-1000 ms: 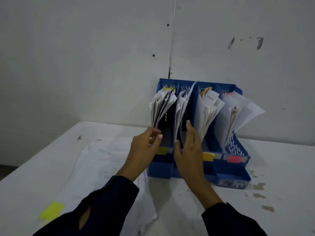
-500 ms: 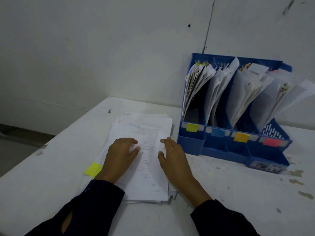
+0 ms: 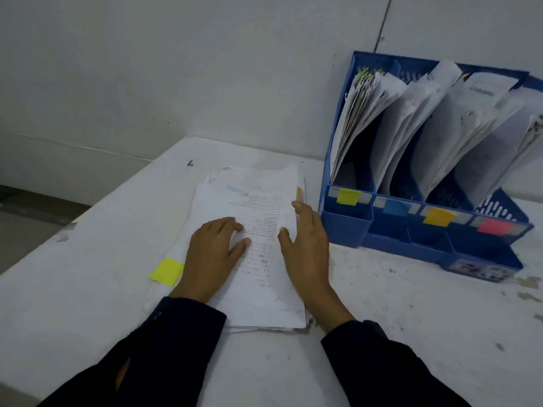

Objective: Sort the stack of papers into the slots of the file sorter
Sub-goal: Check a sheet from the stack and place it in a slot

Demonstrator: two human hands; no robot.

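Both hands lie flat and loose, left hand (image 3: 212,251) and right hand (image 3: 308,248), on the stack of papers (image 3: 255,277), seemingly about to lift the top sheet for the file sorter (image 3: 346,227).

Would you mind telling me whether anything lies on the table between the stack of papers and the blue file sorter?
Nothing visible does. The stack of papers lies just left of the file sorter, with only bare table between them. Both hands, left hand and right hand, rest on the stack.
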